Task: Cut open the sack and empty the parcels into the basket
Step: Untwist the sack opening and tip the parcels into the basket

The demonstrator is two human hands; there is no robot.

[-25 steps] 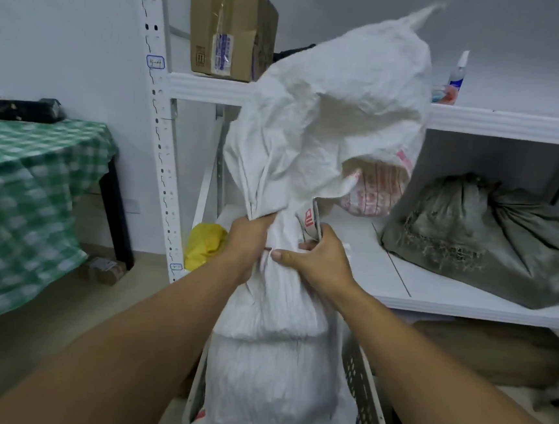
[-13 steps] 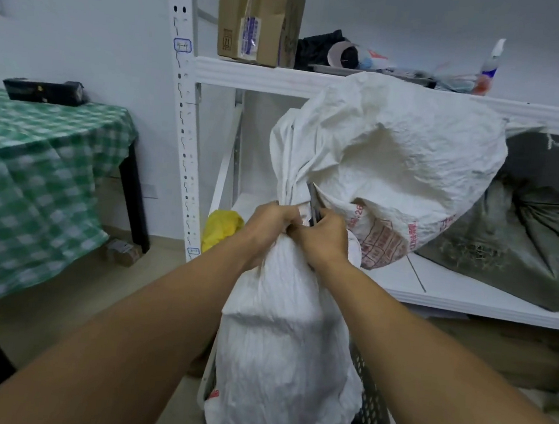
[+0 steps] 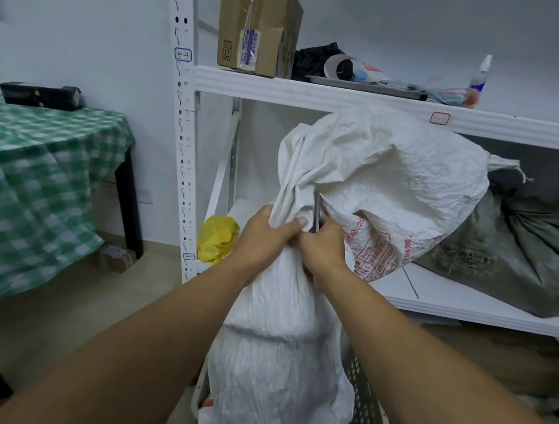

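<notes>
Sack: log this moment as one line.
sack: bunched mid-length, lower end in basket | left hand: grips sack | right hand: holds dark tool against sack | parcels: not visible

White shelving [image 3: 315, 91] — green-checked table [image 3: 40, 143]

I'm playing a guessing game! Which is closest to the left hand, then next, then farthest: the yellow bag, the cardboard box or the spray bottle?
From the left hand:
1. yellow bag, just to its left, lower shelf.
2. cardboard box, above, top shelf.
3. spray bottle, top shelf, far right.
</notes>
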